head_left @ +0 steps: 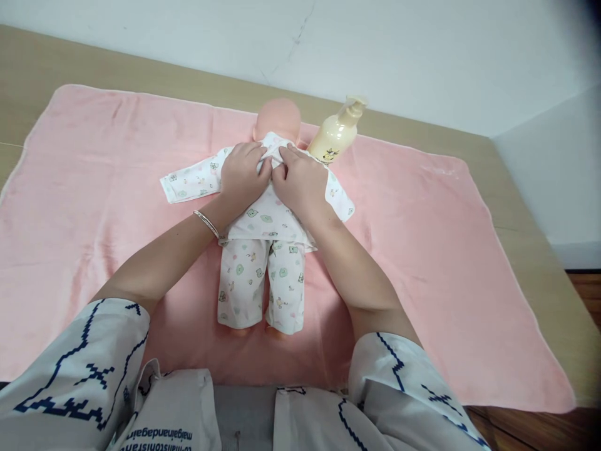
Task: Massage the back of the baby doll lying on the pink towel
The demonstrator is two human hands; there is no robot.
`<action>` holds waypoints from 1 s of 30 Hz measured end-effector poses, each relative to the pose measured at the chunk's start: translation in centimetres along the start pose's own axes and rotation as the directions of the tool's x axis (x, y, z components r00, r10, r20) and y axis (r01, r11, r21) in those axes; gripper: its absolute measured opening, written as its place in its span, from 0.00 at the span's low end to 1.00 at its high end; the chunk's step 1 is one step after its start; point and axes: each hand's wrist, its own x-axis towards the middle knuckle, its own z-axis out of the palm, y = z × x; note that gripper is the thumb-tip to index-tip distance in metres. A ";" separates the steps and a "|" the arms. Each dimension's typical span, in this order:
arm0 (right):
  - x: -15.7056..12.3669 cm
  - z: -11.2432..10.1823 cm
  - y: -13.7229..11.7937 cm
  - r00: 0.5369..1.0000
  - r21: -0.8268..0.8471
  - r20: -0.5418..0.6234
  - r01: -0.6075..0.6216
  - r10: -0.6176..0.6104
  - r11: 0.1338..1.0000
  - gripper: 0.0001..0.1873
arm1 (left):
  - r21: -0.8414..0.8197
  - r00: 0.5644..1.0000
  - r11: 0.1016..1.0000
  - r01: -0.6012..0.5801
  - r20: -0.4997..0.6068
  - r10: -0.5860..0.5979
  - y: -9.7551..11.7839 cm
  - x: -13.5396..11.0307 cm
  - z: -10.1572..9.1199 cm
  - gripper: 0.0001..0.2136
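A bald doll (280, 119) lies stretched out, head away from me, and its face does not show. It wears a white printed long-sleeved shirt (263, 216) and matching trousers (241, 282); the feet peek out below the hems. My left hand (245, 174) rests on the left of the shirt's upper part, fingers curled and pinching the cloth near the neck. On the other side my right hand (301, 178) grips the cloth the same way, its thumb close to the left one. Both hands partly cover the shirt front and sleeves.
A pink blanket (422, 263) is spread under the doll on a wooden table (511, 207). Just beyond the doll's right shoulder area, a cream pump bottle (337, 133) stands tilted in view. A white wall (399, 56) borders the table's far side.
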 end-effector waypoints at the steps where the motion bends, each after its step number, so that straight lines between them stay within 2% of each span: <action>1: 0.2 0.1 0.2 1.000 0.013 0.009 0.000 0.000 1.000 0.24 | -0.004 1.000 1.000 0.014 0.000 -0.014 0.0 0.0 0.0 0.17; 7: 1.3 1.0 1.6 0.994 0.061 0.097 0.047 -0.053 0.997 0.31 | -0.032 1.000 0.999 0.018 -0.005 -0.018 -0.7 0.2 0.5 0.18; 12: 1.7 1.0 2.2 0.984 0.085 0.146 0.092 -0.103 0.992 0.31 | -0.032 0.994 0.998 0.050 0.098 -0.046 -1.1 0.8 0.7 0.22; 18: 1.6 1.3 2.2 0.987 0.085 0.131 0.079 -0.090 0.993 0.31 | -0.065 0.998 0.998 0.006 0.069 -0.002 -1.7 1.0 1.3 0.22; 26: 0.7 2.0 2.0 1.000 0.104 0.018 -0.011 0.010 0.995 0.29 | -0.095 0.999 0.995 -0.022 0.044 0.026 -2.4 1.0 1.8 0.22; 30: 1.3 2.1 2.7 0.998 0.114 0.046 0.043 -0.049 0.993 0.29 | -0.126 0.998 0.992 -0.009 0.067 0.018 -2.4 1.2 1.7 0.21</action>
